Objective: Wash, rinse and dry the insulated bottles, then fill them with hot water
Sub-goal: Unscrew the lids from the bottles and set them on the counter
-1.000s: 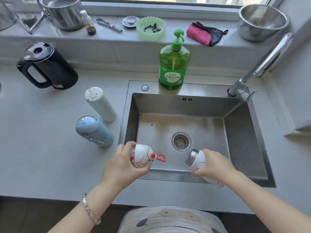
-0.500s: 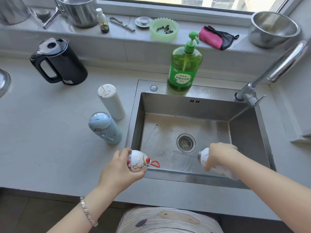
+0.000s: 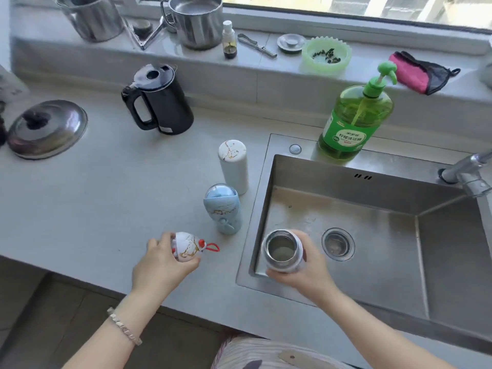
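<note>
Open bottle (image 3: 282,250): steel mouth is facing up, over the sink's (image 3: 372,193) near-left corner; right hand (image 3: 306,272) fingers are gripping it.
Lid (image 3: 187,247): white, gold-veined, red loop; left hand (image 3: 162,265) fingers are holding it over the surface (image 3: 106,195).
Soap bottle (image 3: 354,123): green plastic, green label with Chinese writing.

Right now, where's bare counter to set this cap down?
Widest bare counter lies between the pot lid, kettle and blue bottle, just beyond the left hand holding the cap. Crowded: the white bottle and blue bottle by the sink, and the windowsill.

2 bottles (image 3: 231,187) left of sink (image 3: 372,296), kettle (image 3: 159,102) behind them
</note>
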